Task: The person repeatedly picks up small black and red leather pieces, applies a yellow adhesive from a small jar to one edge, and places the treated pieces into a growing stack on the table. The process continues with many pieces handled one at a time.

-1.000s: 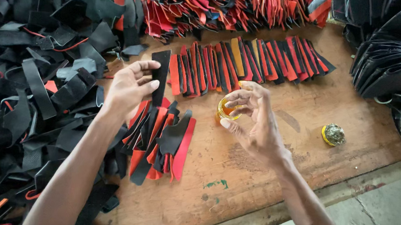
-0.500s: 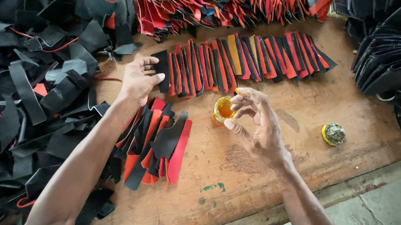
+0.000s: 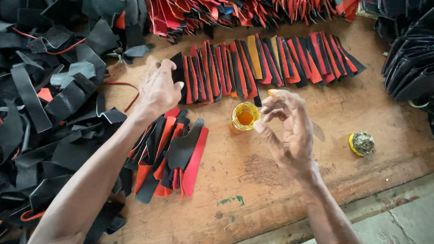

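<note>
— Where is the left hand (image 3: 159,90)?
— Flat and open on the row of red-and-black strips (image 3: 267,64) toward the worktop's (image 3: 273,192) far edge.
— The right hand (image 3: 288,127)?
— Fingers loosely curled, holding nothing, touching the glue pot (image 3: 245,117) mid-worktop.

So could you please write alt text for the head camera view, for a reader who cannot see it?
A person's right hand hovers beside a small open jar of amber glue on a wooden workbench. The left hand rests on a row of red and black leather strips.
</note>
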